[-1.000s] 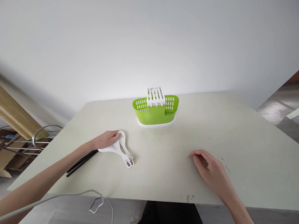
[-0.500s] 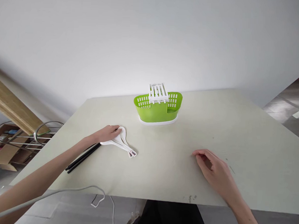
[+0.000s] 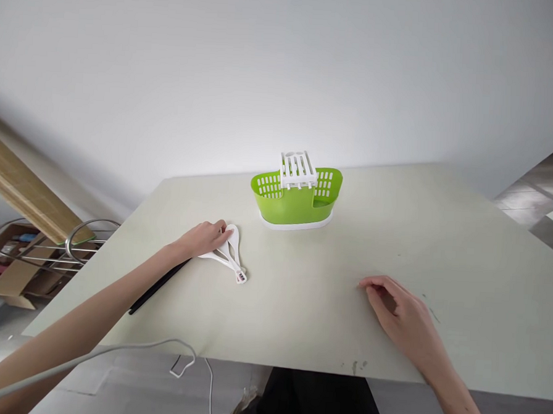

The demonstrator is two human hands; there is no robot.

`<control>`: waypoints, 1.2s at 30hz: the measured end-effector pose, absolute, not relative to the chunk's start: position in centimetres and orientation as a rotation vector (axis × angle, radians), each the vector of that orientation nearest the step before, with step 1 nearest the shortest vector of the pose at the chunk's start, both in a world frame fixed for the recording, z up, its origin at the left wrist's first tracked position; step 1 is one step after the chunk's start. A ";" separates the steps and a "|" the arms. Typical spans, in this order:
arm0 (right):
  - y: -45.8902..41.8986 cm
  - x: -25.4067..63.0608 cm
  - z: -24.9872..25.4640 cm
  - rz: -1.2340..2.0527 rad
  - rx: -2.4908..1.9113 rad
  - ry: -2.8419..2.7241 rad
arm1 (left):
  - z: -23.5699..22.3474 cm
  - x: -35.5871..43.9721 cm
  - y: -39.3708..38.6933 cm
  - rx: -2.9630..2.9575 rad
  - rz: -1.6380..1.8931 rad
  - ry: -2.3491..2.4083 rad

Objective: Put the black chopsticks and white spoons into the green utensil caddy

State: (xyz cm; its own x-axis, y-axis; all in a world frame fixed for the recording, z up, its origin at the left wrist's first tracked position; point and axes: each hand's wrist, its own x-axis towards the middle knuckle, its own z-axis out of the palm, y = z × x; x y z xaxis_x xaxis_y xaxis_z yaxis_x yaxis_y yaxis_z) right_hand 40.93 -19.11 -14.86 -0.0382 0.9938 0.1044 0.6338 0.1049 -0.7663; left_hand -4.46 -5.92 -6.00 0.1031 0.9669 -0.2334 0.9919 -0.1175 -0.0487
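My left hand [image 3: 205, 237] is closed, thumb and fingers on the bowls of several white spoons [image 3: 230, 252]. Their handles fan together toward the table's front, with small printed labels at the ends. Black chopsticks [image 3: 156, 287] lie on the table beneath my left forearm, partly hidden by it. On the right, my right hand [image 3: 396, 306] rests on the tabletop with thumb and fingertips pinched together and nothing visible in them. A green slotted basket [image 3: 295, 207] with a white base stands upright at the back middle, apart from both hands. A white slotted rack [image 3: 299, 169] sits across its top.
The pale table [image 3: 307, 320] backs onto a white wall. A grey cable [image 3: 134, 346] loops in front of its near left edge. Left of the table are a metal rack [image 3: 70, 245], a wooden post [image 3: 31, 188] and a cardboard box [image 3: 18, 274].
My left hand has shifted slightly right and away from me, and the spoons' handles have drawn closer together. My right hand stays in place. The view has tilted a little.
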 end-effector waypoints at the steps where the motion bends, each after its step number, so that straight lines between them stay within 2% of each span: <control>1: -19.1 40.9 -14.9 0.719 -1.601 -1.742 | -5.9 -4.3 -6.0 2.243 -0.311 2.013; 7: -19.1 40.8 -14.9 0.706 -1.608 -1.745 | -5.4 -3.3 -6.2 2.352 -0.230 2.096; 10: -19.2 40.8 -14.8 0.717 -1.603 -1.742 | -4.7 -2.2 -5.9 2.499 -0.072 2.149; 16: -19.2 40.8 -14.9 0.714 -1.601 -1.745 | -0.6 3.9 -4.3 2.771 0.909 1.863; 19: -19.2 40.8 -14.8 0.726 -1.593 -1.745 | 1.4 8.3 -3.8 2.845 1.158 1.593; 22: -19.1 40.8 -14.7 0.736 -1.585 -1.742 | 1.6 12.0 -3.6 2.917 1.104 1.444; 26: -19.0 40.6 -14.7 0.750 -1.586 -1.738 | -0.4 14.3 -2.8 2.997 0.931 1.393; 30: -18.9 40.6 -14.7 0.763 -1.570 -1.733 | -1.7 14.0 -1.2 3.030 0.904 1.423; 36: -19.0 40.5 -14.5 0.798 -1.550 -1.719 | -0.9 10.8 0.4 3.007 0.891 1.493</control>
